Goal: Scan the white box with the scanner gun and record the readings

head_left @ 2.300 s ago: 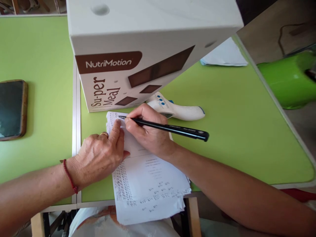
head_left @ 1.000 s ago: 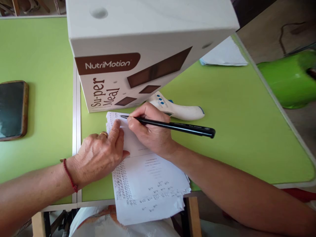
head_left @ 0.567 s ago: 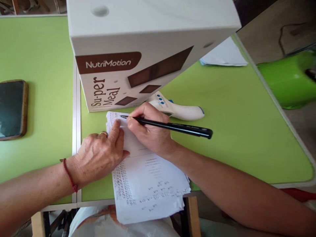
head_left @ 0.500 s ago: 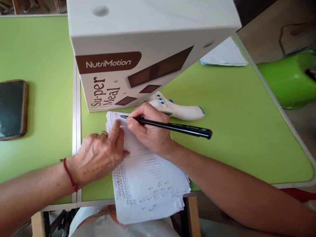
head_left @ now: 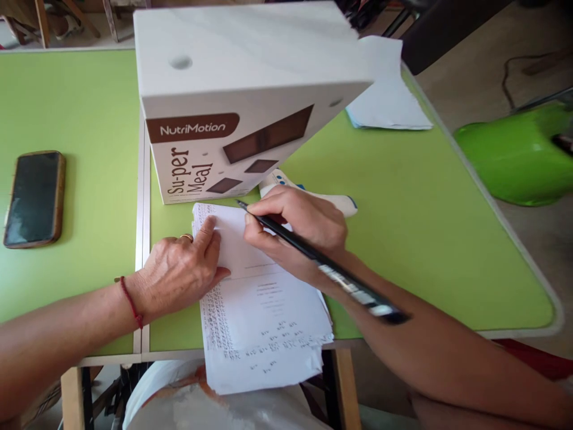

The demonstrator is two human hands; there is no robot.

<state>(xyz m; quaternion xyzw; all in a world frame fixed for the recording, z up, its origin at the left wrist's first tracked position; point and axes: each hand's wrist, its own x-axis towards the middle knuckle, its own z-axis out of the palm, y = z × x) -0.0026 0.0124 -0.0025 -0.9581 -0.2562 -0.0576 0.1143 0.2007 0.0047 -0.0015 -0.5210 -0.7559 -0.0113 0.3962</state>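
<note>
Head: pen in R hand, prob. off paper.

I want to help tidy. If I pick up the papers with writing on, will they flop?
The papers would probably flop, since they look thin and ragged-edged. They might slide apart, as their edges don't all line up. They'd likely resist a tug, because the left hand rests on them.

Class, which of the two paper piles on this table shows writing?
The near pile, under the left hand, with rows of small marks. The far pile, partly behind the box, shows none.
</note>
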